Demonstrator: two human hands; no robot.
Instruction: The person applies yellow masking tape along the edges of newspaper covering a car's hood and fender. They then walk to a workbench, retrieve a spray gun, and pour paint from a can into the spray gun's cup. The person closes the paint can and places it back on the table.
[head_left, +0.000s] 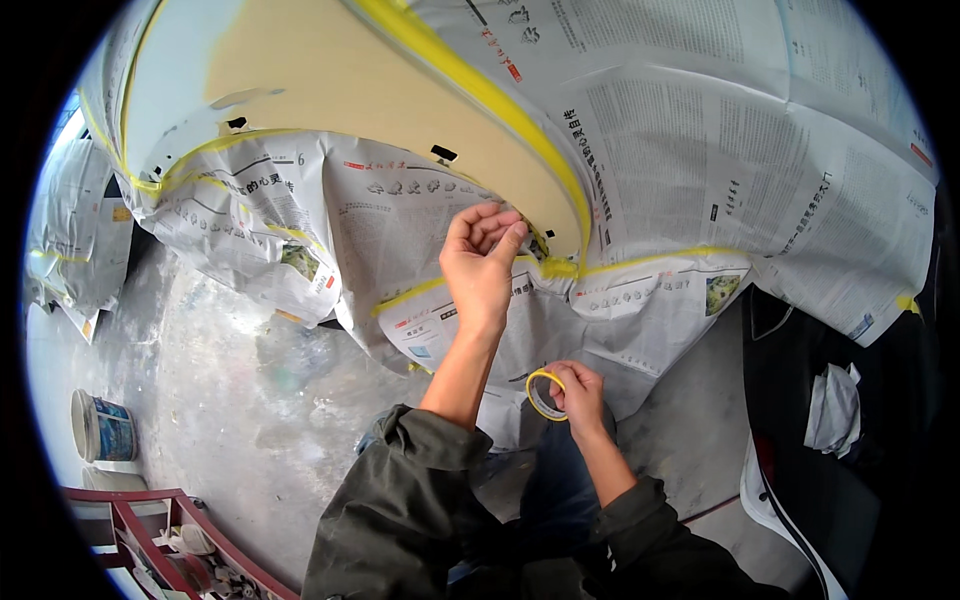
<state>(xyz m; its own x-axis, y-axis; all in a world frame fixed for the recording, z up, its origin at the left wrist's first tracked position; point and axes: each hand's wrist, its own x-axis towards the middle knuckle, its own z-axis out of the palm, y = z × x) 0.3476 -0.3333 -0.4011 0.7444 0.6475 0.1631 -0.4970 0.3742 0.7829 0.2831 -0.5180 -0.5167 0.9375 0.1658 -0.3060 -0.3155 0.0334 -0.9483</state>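
Observation:
My left hand [482, 262] is raised to the lower edge of a cream-coloured car panel [400, 95], its fingers curled in and the thumb against them. What they pinch, if anything, is hidden. Newspaper masking sheets [400, 225] hang from that edge around the hand, and yellow masking tape [560, 268] runs along the seam just right of it. Lower and to the right, my right hand [583, 402] grips a roll of yellow masking tape [534, 397] by its right side, apart from the panel. Small black openings show along the panel edge.
More newspaper [720, 150] covers the area to the upper right. A paint-marked bucket [103, 428] stands on the grey floor [240, 400] at left, near a dark red metal frame [195, 515]. A black car part [830, 500] with crumpled paper [833, 408] lies at right.

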